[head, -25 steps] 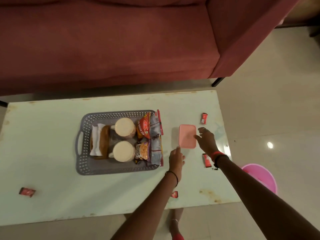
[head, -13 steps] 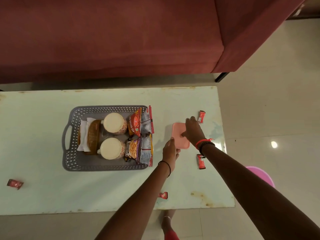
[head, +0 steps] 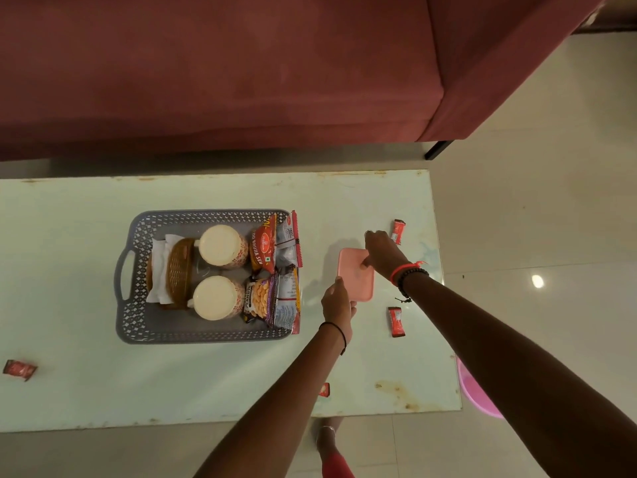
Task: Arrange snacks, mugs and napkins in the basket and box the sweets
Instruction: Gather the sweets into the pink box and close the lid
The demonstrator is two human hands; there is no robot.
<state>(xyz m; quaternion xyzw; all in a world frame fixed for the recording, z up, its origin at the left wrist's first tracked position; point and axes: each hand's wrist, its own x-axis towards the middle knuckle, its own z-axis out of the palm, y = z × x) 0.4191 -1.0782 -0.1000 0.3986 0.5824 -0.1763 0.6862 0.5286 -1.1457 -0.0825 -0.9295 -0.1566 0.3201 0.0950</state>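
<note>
grey basket (head: 134,257) w/ cut-out lattice walls. two cream mugs (head: 220,244), faint red motifs on sides. white napkins (head: 159,267) round a brown woven holder (head: 179,270). snack packs (head: 265,248): red one, purple peanut one, silver w/ red edges. box (head: 351,270) is salmon pink. sweets (head: 394,320) in red wrappers. table (head: 69,219) pale mint, rust specks. sofa (head: 220,70) maroon. pink tub (head: 475,391) on beige floor (head: 534,167).

Pale green table (head: 86,391) bearing a grey basket (head: 138,326), a pink box (head: 355,274) and four scattered red sweets (head: 395,320).
</note>
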